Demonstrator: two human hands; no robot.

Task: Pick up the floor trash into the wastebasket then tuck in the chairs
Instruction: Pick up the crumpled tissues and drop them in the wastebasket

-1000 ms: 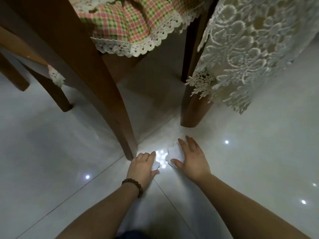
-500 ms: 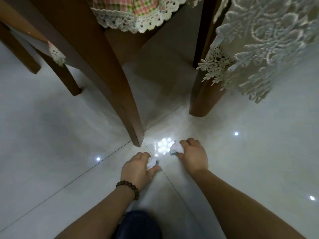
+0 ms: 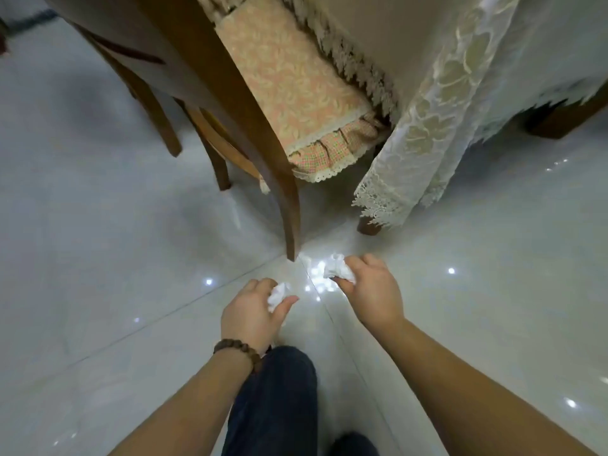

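Left hand [image 3: 251, 312] pinched a small crumpled white tissue wad [image 3: 278, 292]; right hand [image 3: 373, 291] gripped a larger crumpled wad [image 3: 337, 267], above glossy tile floor [image 3: 98, 258].

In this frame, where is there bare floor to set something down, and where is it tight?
Bare tile spreads left of the chair leg, and more lies right of the right hand, below the lace tablecloth. It is crowded between chair leg and table leg, just beyond the left hand and both tissue wads.
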